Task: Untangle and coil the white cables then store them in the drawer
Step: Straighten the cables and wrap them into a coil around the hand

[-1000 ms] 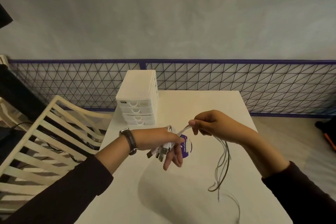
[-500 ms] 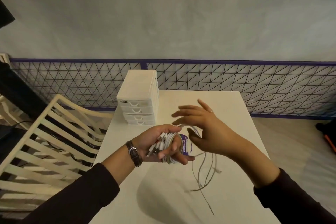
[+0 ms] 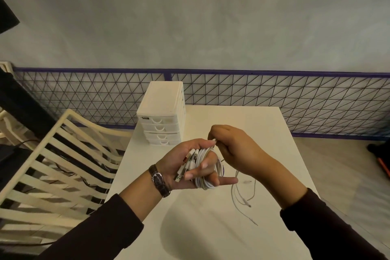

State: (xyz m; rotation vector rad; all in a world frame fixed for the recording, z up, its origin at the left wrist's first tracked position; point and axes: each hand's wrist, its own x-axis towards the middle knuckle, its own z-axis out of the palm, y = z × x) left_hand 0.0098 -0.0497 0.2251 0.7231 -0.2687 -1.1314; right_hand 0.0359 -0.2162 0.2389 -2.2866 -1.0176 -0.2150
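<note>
Long dark sleeves on both arms: left sleeve (image 3: 99, 228), right sleeve (image 3: 329, 228), cuffs stop short of the wrists. Left wrist: dark brown leather strap (image 3: 163, 188), silver buckle (image 3: 157, 177). Left hand (image 3: 185, 167) and right hand (image 3: 238, 152) bare.

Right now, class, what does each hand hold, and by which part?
The left hand grips the coiled white cables around the loops; the right hand pinches a loose strand just above the coil.

right hand (image 3: 234, 148): spread → pinching white cables (image 3: 205, 177) | loose tails (image 3: 232, 192): shorter
</note>
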